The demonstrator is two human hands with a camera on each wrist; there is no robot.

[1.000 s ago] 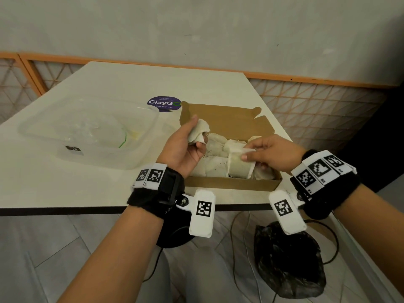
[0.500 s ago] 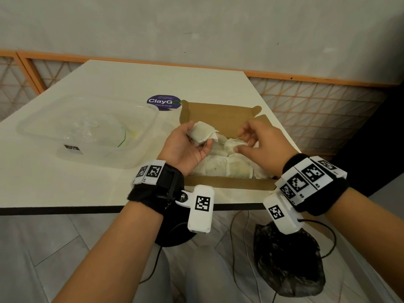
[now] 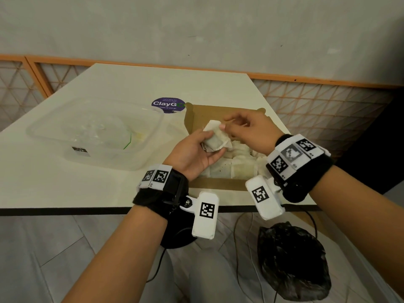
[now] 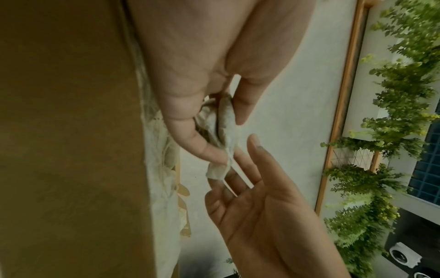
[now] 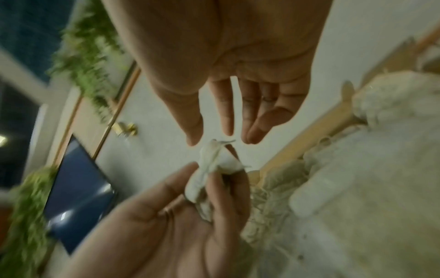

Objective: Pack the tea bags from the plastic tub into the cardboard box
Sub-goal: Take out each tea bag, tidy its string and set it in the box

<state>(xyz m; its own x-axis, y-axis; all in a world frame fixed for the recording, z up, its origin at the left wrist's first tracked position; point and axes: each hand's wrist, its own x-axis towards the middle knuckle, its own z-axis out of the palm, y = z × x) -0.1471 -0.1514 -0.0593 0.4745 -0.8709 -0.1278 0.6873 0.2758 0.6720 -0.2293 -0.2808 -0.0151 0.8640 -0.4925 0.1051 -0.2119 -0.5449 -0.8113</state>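
The left hand [image 3: 197, 153] pinches a small bunch of tea bags [image 3: 216, 139] between thumb and curled fingers, above the near left part of the cardboard box [image 3: 218, 184]; the right hand [image 3: 251, 133] reaches its loosely spread fingers to the bunch's top edge, gripping nothing; more tea bags [image 3: 231, 169] fill the box; the plastic tub [image 3: 98, 136] sits left of the box on the table [image 3: 65, 189].
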